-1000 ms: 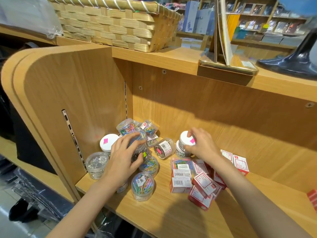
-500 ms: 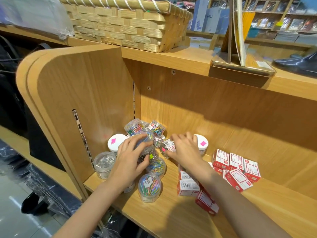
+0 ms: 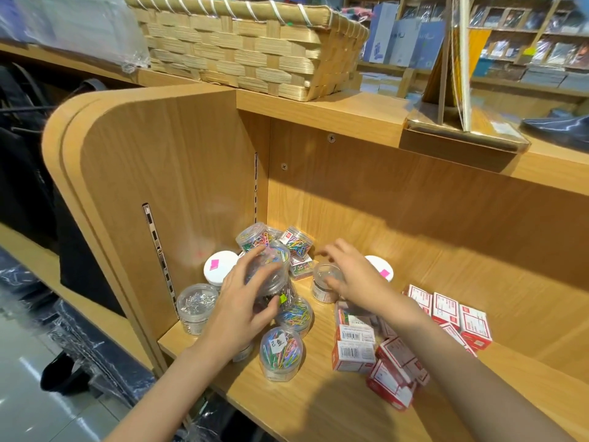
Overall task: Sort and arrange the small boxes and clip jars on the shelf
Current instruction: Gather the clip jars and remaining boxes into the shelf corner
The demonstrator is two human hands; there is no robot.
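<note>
Left of centre in the frame, the left hand (image 3: 242,301) has its fingers and thumb curled round a clear jar of coloured clips (image 3: 271,269), apparently lifted off the pile beneath it, probably to free it for a tidier spot. Just right of it the right hand (image 3: 357,279) wraps a small clear jar (image 3: 323,282) standing on the shelf (image 3: 318,406), fingers bent over its top and far side; whether it is gripping hard or just steadying it, I cannot tell.

The other jars crowd the shelf's left corner, against the side panel: a jar of silver clips (image 3: 195,306) at the far left, a white-lidded jar (image 3: 220,266) behind it, two tipped jars of coloured clips (image 3: 255,239) at the back, and a labelled jar (image 3: 280,352) nearest the front edge. A second white lid (image 3: 381,267) peeks out behind the right hand.

The red and white boxes (image 3: 353,352) lie jumbled at lower right of centre, while three boxes (image 3: 452,314) farther right already stand in a row, so the sorting looks to be only partly done
</note>
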